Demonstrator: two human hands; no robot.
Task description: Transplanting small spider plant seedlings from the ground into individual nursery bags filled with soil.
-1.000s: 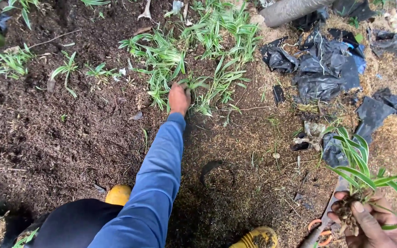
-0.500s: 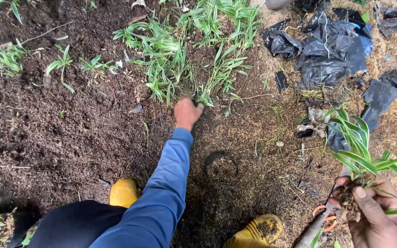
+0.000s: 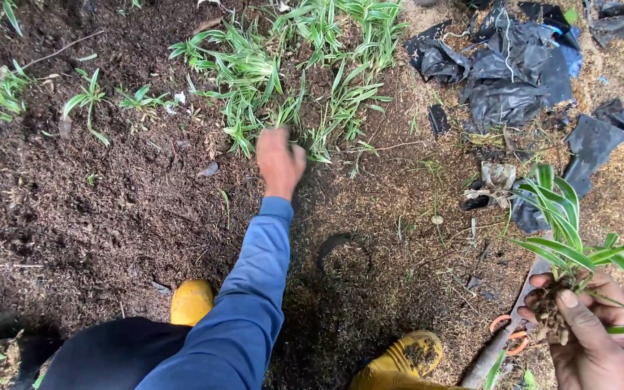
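Note:
My left hand (image 3: 279, 160), at the end of a blue sleeve, reaches out over dark soil and touches the base of a clump of green striped grass-like plants (image 3: 305, 79); it is blurred and holds nothing I can make out. At the lower right my right hand (image 3: 592, 339) grips a small seedling (image 3: 568, 238) of the same plant by its root ball, leaves pointing up. Next to that hand a long tool with an orange loop (image 3: 508, 332) lies on the ground.
Torn black plastic bags (image 3: 514, 72) lie at the upper right on straw-coloured ground. Smaller seedlings (image 3: 84, 101) stand in the soil at the left. Two yellow boots (image 3: 191, 300) are at the bottom. A round dent (image 3: 342, 256) marks the soil in the middle.
My left hand has drawn back slightly from the clump and turned, now blurred with motion. My right hand with the seedling has stayed at the lower right.

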